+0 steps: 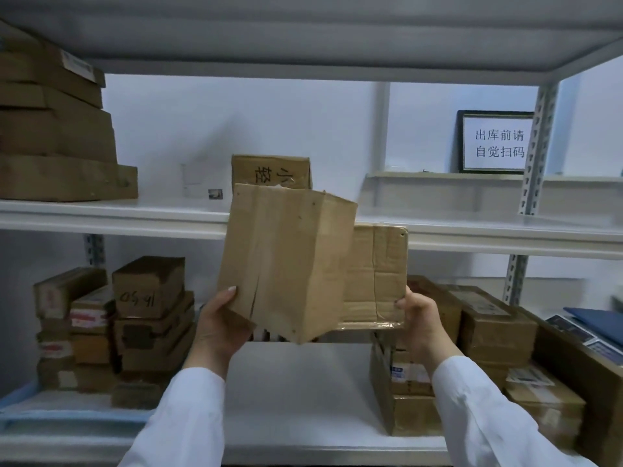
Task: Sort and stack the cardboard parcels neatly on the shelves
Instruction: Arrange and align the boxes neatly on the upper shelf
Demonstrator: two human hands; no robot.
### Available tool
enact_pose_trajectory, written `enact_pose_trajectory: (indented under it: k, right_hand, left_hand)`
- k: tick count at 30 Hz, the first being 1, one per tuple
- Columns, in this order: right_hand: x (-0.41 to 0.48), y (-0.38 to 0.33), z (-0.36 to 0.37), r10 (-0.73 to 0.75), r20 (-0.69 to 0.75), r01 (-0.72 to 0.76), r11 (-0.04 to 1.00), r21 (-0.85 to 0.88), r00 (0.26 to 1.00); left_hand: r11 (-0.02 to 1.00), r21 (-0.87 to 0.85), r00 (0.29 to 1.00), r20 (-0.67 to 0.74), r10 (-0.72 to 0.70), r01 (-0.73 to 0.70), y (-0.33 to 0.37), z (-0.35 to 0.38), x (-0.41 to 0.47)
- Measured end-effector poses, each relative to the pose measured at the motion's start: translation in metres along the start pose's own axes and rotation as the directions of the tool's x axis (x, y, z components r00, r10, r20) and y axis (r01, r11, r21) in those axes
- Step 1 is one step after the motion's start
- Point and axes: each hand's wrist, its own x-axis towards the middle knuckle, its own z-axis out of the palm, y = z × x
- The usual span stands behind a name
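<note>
My left hand (220, 326) grips the lower left corner of a tall plain cardboard parcel (286, 261), held upright in the air between the two shelves. My right hand (421, 318) grips the lower right corner of a second, flatter taped parcel (376, 274), which sits just behind and right of the first. Both parcels hang in front of the middle shelf board (118, 217). A small parcel with black characters (271, 171) stands on that board behind them.
A pile of flat parcels (57, 136) fills the middle shelf's left end. On the lower shelf (296, 399), small parcels (135, 325) are stacked at left and larger ones (488, 335) at right. A framed sign (495, 143) stands behind the right upright (539, 146).
</note>
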Motion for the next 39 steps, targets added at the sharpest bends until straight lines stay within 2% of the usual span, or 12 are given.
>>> enact_pose_trajectory:
  k: [2,5,7,10,17,21,25,29,32,36,39]
  right_hand:
    - [0.003,-0.006,0.005,-0.036,-0.016,0.037,0.999,0.025,0.999]
    - [0.004,-0.014,0.015,-0.097,-0.088,0.099,0.995,0.022,0.991]
    - [0.006,-0.018,0.021,-0.131,-0.157,0.147,0.985,0.092,0.979]
    - [0.009,-0.024,0.033,-0.175,-0.257,0.22,0.962,0.159,0.951]
    - [0.024,-0.048,0.063,-0.223,-0.475,0.35,0.916,0.197,0.851]
    - [0.028,-0.063,0.075,-0.19,-0.523,0.296,0.947,0.126,0.831]
    - [0.033,-0.078,0.082,-0.16,-0.573,0.193,0.981,-0.003,0.804]
    - [0.043,-0.096,0.09,-0.035,-0.623,0.049,0.999,0.005,0.781]
    - [0.05,-0.107,0.094,0.015,-0.605,-0.021,1.0,-0.003,0.796]
    - [0.058,-0.116,0.098,-0.011,-0.588,-0.04,0.997,-0.072,0.809]
    - [0.07,-0.118,0.1,-0.092,-0.57,-0.002,0.987,-0.163,0.817]
  left_hand:
    - [0.999,-0.024,0.999,-0.01,0.031,-0.031,0.006,0.005,0.005]
    - [0.998,0.004,0.996,0.057,0.067,-0.067,0.017,0.019,0.011]
    - [0.996,0.006,0.991,0.104,0.086,-0.087,0.024,0.026,0.016]
    - [0.992,0.008,0.987,0.102,0.123,-0.124,0.032,0.04,0.022]
    - [0.99,0.022,0.982,-0.131,0.139,-0.138,0.057,0.08,0.039]
    - [0.992,0.017,0.972,-0.199,0.123,-0.123,0.07,0.098,0.057]
    - [0.988,0.106,0.962,-0.238,0.137,-0.115,0.08,0.113,0.072]
    - [0.968,0.232,0.956,-0.251,0.153,-0.094,0.089,0.131,0.086]
    - [0.95,0.302,0.948,-0.276,0.16,-0.072,0.095,0.145,0.094]
    - [0.941,0.338,0.937,-0.32,0.137,-0.022,0.101,0.158,0.101]
    - [0.946,0.325,0.927,-0.349,0.133,-0.013,0.104,0.16,0.107]
